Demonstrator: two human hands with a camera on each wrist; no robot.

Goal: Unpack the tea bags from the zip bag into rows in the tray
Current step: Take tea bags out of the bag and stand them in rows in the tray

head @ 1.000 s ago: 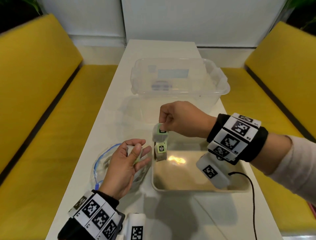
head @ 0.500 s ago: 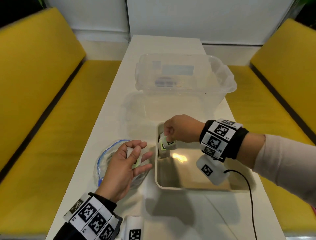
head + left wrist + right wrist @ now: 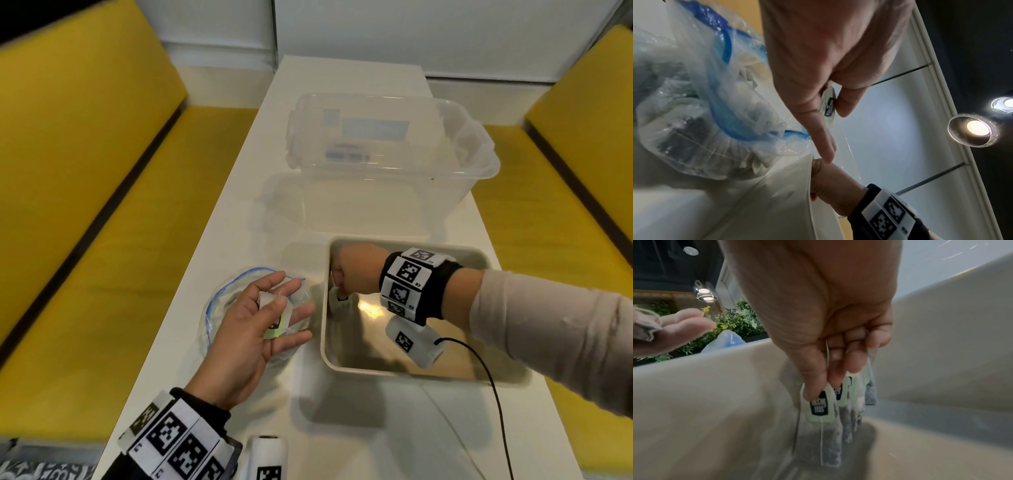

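Note:
My right hand (image 3: 342, 281) reaches into the beige tray (image 3: 404, 371) at its far left corner, pinching a small bunch of tea bags (image 3: 824, 423) with pale green tags; they hang upright, low against the tray's left wall. My left hand (image 3: 270, 315) hovers palm up over the clear zip bag (image 3: 222, 301) with the blue seal, to the left of the tray. Its thumb and fingers hold a tea bag (image 3: 275, 317) with a green tag (image 3: 829, 105). More tea bags show through the zip bag (image 3: 694, 129).
A large clear plastic bin (image 3: 387, 150) stands on the white table (image 3: 239, 205) just behind the tray. Yellow benches (image 3: 68, 205) run along both sides. A black cable (image 3: 493, 394) trails from my right wrist over the tray's near edge.
My right hand has come down from above the tray's left rim into the tray's far left corner with its tea bags. My left hand has stayed over the zip bag, its fingers a little more spread.

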